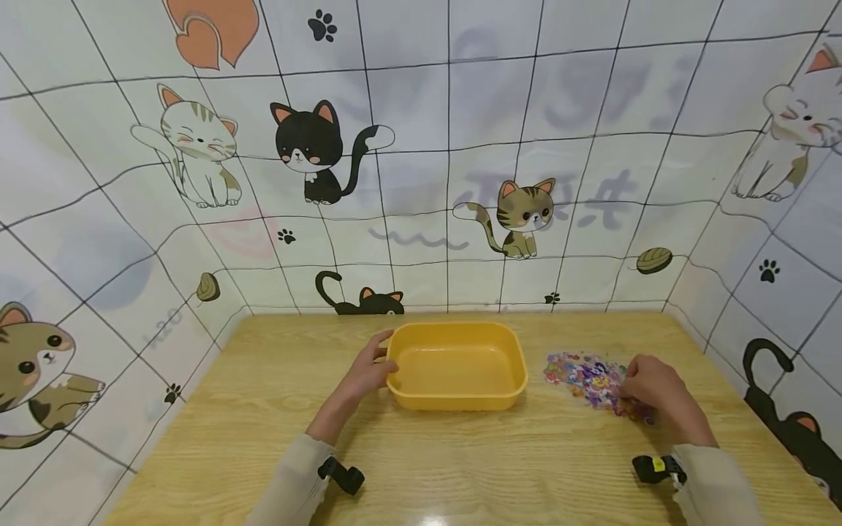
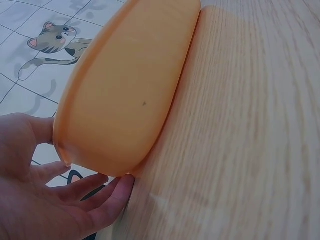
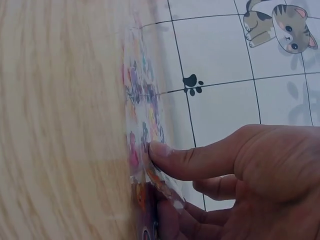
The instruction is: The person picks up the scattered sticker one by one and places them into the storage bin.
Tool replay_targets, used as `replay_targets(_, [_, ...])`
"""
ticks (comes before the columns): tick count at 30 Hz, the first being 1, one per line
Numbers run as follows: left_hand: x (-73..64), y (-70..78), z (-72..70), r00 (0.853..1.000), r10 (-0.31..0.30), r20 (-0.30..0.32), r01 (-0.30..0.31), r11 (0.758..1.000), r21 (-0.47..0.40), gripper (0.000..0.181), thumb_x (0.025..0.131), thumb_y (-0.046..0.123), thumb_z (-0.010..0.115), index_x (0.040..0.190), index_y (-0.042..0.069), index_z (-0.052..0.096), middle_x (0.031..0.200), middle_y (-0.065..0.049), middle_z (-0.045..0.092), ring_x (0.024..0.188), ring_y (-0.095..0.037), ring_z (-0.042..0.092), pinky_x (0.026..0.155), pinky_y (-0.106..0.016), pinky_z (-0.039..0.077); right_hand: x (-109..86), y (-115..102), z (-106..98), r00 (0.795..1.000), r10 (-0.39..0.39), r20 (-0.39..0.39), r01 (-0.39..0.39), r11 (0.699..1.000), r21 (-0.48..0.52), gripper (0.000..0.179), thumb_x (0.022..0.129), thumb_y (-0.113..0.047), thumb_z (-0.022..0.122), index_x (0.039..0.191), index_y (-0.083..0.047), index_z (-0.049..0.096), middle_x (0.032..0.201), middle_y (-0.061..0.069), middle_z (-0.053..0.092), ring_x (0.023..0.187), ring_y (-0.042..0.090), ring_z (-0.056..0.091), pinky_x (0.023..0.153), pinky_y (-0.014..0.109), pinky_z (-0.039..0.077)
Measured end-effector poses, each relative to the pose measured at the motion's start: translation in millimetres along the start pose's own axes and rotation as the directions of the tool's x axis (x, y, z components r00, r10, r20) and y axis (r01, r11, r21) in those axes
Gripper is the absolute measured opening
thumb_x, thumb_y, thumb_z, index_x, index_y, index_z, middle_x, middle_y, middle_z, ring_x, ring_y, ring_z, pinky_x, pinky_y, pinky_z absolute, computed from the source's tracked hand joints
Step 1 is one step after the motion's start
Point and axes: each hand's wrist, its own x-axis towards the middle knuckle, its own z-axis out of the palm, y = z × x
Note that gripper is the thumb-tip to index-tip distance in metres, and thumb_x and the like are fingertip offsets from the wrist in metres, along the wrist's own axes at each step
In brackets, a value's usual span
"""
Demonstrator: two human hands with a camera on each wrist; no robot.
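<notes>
A yellow plastic basin (image 1: 457, 400) stands upright on the wooden table, with nothing visible inside it. My left hand (image 1: 365, 371) holds its left end. In the left wrist view the thumb lies at the rim and the other fingers touch the end wall below. To the right of the basin lies a thin, clear sheet of colourful cartoon stickers (image 1: 595, 378). My right hand (image 1: 659, 383) pinches this sheet at its near right part. In the right wrist view the thumb presses on top, while fingers reach under a lifted edge; some fingertips are hidden there.
The wooden table (image 1: 454, 467) ends at a cloth backdrop (image 1: 421, 175) printed with cats and grid lines, which rises at the back and both sides. A black wrist camera (image 1: 342, 476) is on the left sleeve and another black camera (image 1: 658, 468) on the right.
</notes>
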Motion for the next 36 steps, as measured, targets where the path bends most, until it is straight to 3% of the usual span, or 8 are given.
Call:
replay_targets(7, [-2.6, -4.3, 0.2, 1.000, -0.005, 0.014, 0.005, 1.000, -0.005, 0.065, 0.100, 0.013, 0.061, 0.160, 0.017, 0.036, 0.144, -0.028, 0.053, 0.112, -0.032, 0.069, 0.085, -0.042, 0.064, 2.6, 6.8, 0.9, 1.000, 0.015, -0.002, -0.015, 0.999, 0.043, 0.022, 0.093, -0.010, 0.066, 0.098, 0.010, 0.074, 0.085, 0.018, 0.071, 0.070, 0.022, 0.062, 0.062, 0.036, 0.052])
replay_targets(15, [-2.7, -3.7, -0.7, 1.000, 0.000, 0.023, 0.000, 1.000, -0.004, 0.065, 0.100, 0.012, 0.061, 0.160, 0.018, 0.036, 0.144, -0.028, 0.053, 0.113, -0.032, 0.068, 0.086, -0.042, 0.063, -1.7, 11.1, -8.3, 0.998, -0.002, -0.067, 0.012, 0.990, 0.142, 0.032, 0.099, -0.006, 0.055, 0.119, 0.014, 0.068, 0.114, 0.036, 0.066, 0.081, 0.024, 0.063, 0.063, 0.033, 0.050])
replay_targets(19, [-4.5, -2.6, -0.5, 1.000, 0.005, 0.018, -0.005, 1.000, -0.020, 0.066, 0.100, 0.009, 0.060, 0.161, 0.018, 0.036, 0.144, -0.028, 0.053, 0.113, -0.033, 0.069, 0.086, -0.045, 0.063, -4.2, 11.6, -15.1, 0.995, -0.017, -0.097, 0.034, 0.985, 0.168, 0.036, 0.103, -0.010, 0.053, 0.127, 0.013, 0.065, 0.127, 0.038, 0.061, 0.089, 0.028, 0.064, 0.065, 0.031, 0.050])
replay_targets(24, [-5.1, -1.8, -0.7, 1.000, 0.023, 0.020, -0.022, 0.999, -0.026, 0.067, 0.100, 0.010, 0.060, 0.162, 0.018, 0.035, 0.146, -0.028, 0.052, 0.116, -0.036, 0.067, 0.087, -0.047, 0.063, -2.6, 9.8, -18.6, 0.985, -0.022, -0.172, 0.056, 0.979, 0.198, 0.035, 0.104, -0.012, 0.056, 0.129, 0.012, 0.064, 0.122, 0.035, 0.065, 0.094, 0.032, 0.067, 0.067, 0.029, 0.051])
replay_targets(28, [-5.0, -2.9, -1.4, 0.997, 0.055, 0.045, -0.056, 0.998, 0.011, 0.069, 0.099, 0.009, 0.061, 0.162, 0.022, 0.036, 0.152, -0.026, 0.048, 0.122, -0.039, 0.064, 0.087, -0.045, 0.062, -1.5, 7.1, -17.7, 0.967, -0.050, -0.251, 0.101, 0.976, 0.194, 0.032, 0.102, -0.009, 0.059, 0.125, 0.012, 0.067, 0.118, 0.034, 0.069, 0.082, 0.018, 0.067, 0.063, 0.027, 0.053])
replay_targets(36, [-2.8, -7.7, -3.1, 0.993, 0.088, 0.072, -0.097, 0.987, 0.131, 0.065, 0.098, 0.013, 0.061, 0.159, 0.024, 0.041, 0.157, -0.019, 0.045, 0.122, -0.032, 0.063, 0.089, -0.042, 0.062, -11.4, -9.5, -24.3, 0.934, -0.093, -0.344, 0.169, 0.966, 0.196, 0.034, 0.105, -0.016, 0.059, 0.126, 0.008, 0.068, 0.107, 0.026, 0.074, 0.072, 0.007, 0.064, 0.059, 0.025, 0.053])
